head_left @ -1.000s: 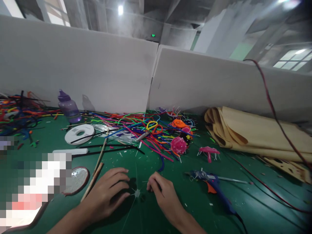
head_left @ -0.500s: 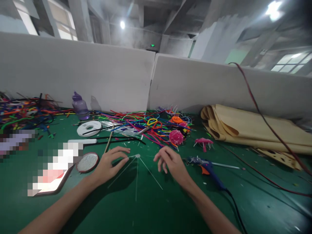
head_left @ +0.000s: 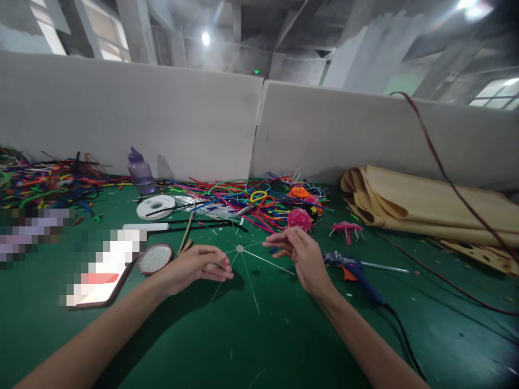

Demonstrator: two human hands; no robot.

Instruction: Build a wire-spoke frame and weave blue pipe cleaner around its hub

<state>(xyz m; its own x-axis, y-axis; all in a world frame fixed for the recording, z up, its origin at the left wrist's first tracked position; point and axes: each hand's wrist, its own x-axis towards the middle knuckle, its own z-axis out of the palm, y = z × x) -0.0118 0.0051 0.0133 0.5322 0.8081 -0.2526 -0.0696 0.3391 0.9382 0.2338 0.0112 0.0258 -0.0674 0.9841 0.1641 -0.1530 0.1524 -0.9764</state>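
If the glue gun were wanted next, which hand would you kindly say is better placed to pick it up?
The right hand, I would judge: it is close beside the glue gun, while the left hand is farther away, beyond the small white spoked piece.

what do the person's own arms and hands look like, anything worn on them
The left hand and right hand are ungloved. The left forearm and right forearm are bare down to the picture's edge, with no sleeve, watch or bracelet in view. The fingers look slender; any small ring would be hard to make out.
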